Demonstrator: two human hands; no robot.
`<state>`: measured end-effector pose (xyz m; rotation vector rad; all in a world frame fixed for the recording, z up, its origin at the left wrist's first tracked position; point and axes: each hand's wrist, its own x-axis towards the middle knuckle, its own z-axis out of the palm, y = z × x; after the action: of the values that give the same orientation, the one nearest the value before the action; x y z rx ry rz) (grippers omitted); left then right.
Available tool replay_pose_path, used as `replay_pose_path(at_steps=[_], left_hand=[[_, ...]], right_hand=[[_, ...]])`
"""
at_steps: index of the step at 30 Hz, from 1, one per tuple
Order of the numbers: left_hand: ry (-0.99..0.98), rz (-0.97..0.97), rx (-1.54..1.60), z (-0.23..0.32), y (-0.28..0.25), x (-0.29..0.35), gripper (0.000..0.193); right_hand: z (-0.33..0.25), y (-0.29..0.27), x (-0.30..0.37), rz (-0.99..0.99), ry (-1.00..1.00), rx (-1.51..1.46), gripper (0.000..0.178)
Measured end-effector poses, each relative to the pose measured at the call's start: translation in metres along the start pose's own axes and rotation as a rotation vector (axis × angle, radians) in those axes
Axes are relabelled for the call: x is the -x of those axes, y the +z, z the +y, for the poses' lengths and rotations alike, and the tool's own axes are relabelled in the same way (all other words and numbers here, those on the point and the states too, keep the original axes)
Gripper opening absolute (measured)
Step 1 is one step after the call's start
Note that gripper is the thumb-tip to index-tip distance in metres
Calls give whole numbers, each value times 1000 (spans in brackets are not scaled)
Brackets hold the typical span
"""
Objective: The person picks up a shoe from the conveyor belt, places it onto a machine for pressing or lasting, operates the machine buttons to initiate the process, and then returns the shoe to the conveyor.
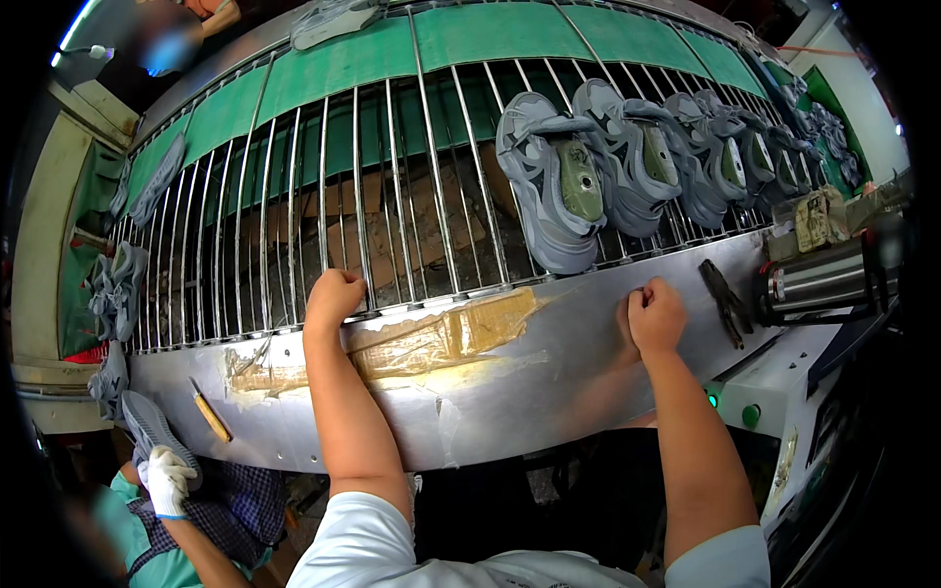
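Shirt [534, 570] cropped, hands [335, 298] [657, 316] curled, shoes [635, 201] partly hidden

bare hands [336, 297]: 2 | gloved hand [170, 478]: 1 | wooden-handled tool [210, 417]: 1 | pliers [724, 297]: 1 | grey shoes [536, 196]: at least ten

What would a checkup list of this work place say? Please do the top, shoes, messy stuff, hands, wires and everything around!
Surface: shiny metal ledge, with torn brown tape stuck on it.
Job's things: gray shoes in a row on metal bars, olive pieces inside.
Clutter: wooden-handled knife at left; dark pliers-like tool at right.
Hands: left hand curled by the bars; right hand curled over the ledge.
Cables: thin red line, upper right; can't tell if it's a cable.
Surroundings: a co-worker's white-gloved hand, lower left; green button, lower right.
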<state>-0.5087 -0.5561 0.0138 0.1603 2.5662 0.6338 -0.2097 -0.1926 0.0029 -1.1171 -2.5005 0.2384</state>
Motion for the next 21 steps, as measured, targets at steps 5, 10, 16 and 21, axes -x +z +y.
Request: replay_pose_path(at_steps=[5,10,16,21], left_hand=[[-11,-24,-14,-2,8,7,27],[-28,58,85,-4,9,8,25],[30,56,165,-11,12,5,18],[-10,72,151,4,10,14,17]], right_hand=[[1,1,1,5,3,1,15],[-1,-1,1,6,-2,-20,17],[-3,-1,2,17,1,-33,17],[-2,-1,3,17,-8,-43,17]])
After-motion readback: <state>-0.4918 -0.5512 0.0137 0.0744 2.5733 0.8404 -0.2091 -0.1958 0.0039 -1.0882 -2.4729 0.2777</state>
